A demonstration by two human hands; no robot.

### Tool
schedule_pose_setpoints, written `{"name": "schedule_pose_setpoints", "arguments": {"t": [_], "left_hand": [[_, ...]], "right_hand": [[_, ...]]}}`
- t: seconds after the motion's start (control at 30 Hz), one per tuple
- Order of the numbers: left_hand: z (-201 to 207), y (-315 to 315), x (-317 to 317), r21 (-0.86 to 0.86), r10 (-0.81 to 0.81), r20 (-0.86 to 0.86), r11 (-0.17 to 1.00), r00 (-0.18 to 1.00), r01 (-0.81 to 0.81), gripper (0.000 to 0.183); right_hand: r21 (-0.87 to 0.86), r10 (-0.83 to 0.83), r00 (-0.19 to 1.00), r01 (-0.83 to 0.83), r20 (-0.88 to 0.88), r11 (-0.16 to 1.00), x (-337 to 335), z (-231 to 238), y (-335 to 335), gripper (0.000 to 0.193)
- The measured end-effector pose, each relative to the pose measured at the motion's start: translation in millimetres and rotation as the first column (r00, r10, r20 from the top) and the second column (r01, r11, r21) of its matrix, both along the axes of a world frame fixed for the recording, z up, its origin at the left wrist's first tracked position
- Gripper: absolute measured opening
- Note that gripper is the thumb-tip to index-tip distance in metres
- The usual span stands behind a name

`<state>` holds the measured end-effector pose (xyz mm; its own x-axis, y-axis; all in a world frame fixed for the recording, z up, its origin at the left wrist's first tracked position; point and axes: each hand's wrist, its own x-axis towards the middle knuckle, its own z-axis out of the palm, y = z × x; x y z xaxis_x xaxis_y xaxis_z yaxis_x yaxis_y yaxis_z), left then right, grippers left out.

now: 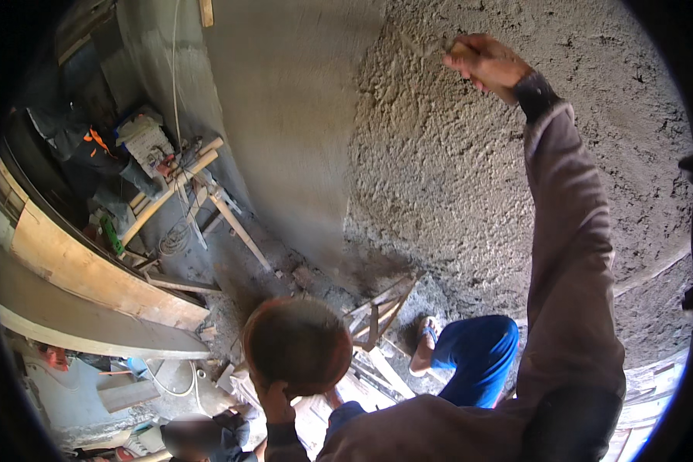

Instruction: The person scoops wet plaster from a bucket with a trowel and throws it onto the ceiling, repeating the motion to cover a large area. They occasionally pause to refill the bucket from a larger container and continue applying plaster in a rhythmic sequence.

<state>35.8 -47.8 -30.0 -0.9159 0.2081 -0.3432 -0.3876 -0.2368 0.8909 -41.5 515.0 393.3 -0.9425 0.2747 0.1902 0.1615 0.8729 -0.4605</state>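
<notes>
Holding up a small tan-handled tool (457, 52) in the right hand (491, 68), with fingers wrapped around the handle, in front of the upper part of a rough, pitted, grey plaster-like coat (439, 177) on the wall; too blurred at the far end to make out a blade. Gripping the near rim of a round, dark bowl with reddish-brown sides (296, 346) in the left hand (276, 400), low and well apart from the raised tool, to the left of a bent leg in blue trousers (477, 358); cannot tell the bowl's contents, nor the finger placement beneath the rim. Judging by the surfaces, apparently done with levelling the smooth grey band of wall (285, 115) left of the rough coat, from the top of the view down toward the floor. Seemingly left to even out: the broad, lumpy stretch from that band's edge toward the right side, with dark hollows at upper right. Looks partway along, with plenty remaining. Farther left, beyond the smooth band: a trestle of pale wooden poles (239, 229). Below and left of the bowl: part of a person in dark clothing (227, 435).
</notes>
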Motion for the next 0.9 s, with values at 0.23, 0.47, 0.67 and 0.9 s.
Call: {"name": "schedule_pose_setpoints", "arguments": {"t": [0.23, 0.47, 0.67, 0.9], "left_hand": [[15, 59, -21, 0.136, 0.027, -0.024, 0.99, 0.999, -0.023, 0.078], [28, 94, -20, 0.129, -0.087, -0.278, 0.984, 0.957, 0.126, 0.077], [28, 80, -22, -0.075, -0.136, -0.268, 0.99, 0.954, 0.121, 0.077], [10, 61, -34, 0.2, -0.105, -0.177, 0.97, 0.979, 0.14, 0.08]], "right_hand": [[0.435, 0.238, 0.8, -0.519, 0.551, 0.736, 71, -162, -163, 0.02], [0.507, 0.114, 0.836, -0.427, 0.536, 0.749, 101, -314, -232, 0.017], [0.202, 0.206, 0.832, -0.351, 0.516, 0.914, 134, -362, -251, 0.03], [0.087, 0.189, 0.84, -0.269, 0.509, 0.959, 121, -362, -255, 0.033]]}}
